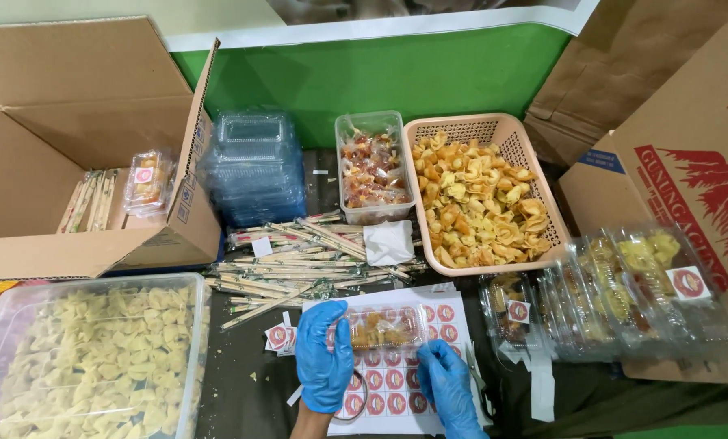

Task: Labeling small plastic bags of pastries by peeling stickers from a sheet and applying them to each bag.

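You are looking down at a small clear plastic clamshell box (387, 327), lid down, packed with golden fried dumplings. It sits low on the dark worktop (242, 382), over a white sheet of round red stickers (396, 382). Your left hand (323, 358), in a blue glove, is clamped on the box's left end, fingers curled over it. Your right hand (449, 390), also gloved, lies just below the box with fingers drawn together on the sticker sheet. A peach basket (535, 175) of fried dumplings stands further back.
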